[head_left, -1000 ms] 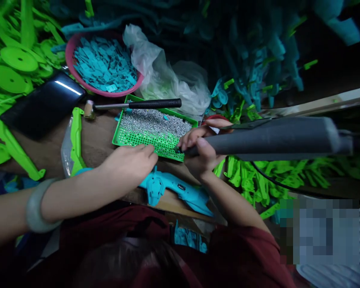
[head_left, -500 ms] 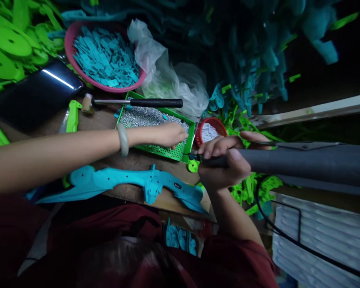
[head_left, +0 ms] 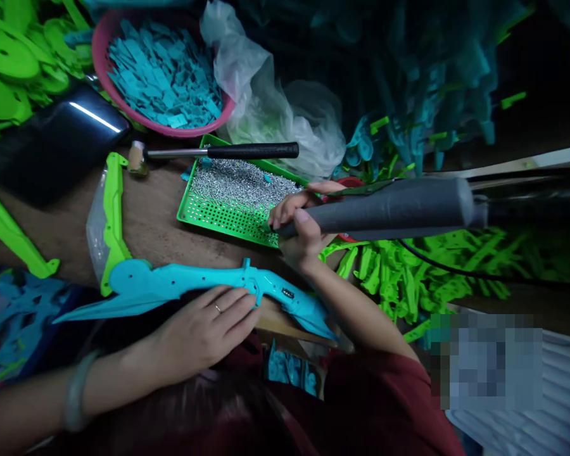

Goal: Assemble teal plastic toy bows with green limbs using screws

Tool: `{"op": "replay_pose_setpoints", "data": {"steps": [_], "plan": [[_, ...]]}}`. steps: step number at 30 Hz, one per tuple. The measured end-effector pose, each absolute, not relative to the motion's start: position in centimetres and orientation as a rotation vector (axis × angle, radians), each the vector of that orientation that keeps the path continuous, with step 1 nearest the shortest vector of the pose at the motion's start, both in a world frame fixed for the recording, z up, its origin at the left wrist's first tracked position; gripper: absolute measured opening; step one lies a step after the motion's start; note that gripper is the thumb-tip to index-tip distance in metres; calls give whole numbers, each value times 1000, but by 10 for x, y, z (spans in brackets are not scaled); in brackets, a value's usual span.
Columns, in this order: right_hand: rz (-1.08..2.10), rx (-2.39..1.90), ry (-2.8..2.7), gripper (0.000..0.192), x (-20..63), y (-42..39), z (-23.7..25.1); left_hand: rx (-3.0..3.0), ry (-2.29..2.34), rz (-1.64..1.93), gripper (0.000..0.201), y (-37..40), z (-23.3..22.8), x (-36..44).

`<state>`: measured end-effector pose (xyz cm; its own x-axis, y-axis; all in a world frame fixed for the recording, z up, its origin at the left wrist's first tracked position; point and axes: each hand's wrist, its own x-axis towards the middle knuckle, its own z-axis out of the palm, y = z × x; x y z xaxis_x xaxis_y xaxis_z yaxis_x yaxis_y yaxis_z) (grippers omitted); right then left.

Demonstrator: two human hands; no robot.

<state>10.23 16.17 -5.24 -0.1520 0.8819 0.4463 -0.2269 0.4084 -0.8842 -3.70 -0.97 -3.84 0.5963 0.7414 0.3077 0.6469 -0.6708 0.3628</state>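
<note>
One head-worn view — looking steeply down, close over the wooden bench (nothing else overlaps).

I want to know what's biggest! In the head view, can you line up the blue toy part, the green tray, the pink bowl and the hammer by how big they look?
1. Blue toy part, the longest, though it lies nearest the camera.
2. Pink bowl and green tray: too alike to rank, and the bowl is cut off by the top edge.
3. Hammer, the thinnest.
</note>
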Motion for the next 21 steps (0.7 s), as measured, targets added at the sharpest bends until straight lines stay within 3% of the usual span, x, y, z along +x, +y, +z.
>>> {"op": "replay_pose_setpoints", "data": {"steps": [15, 21], "plan": [[1049, -743, -1415, 28, 98, 161, -57, 2593, 1157, 1001, 32, -22, -78, -24], [1069, -659, -1358, 17, 105, 139, -12, 2653, 1273, 1014, 28, -23, -80, -25]]}}
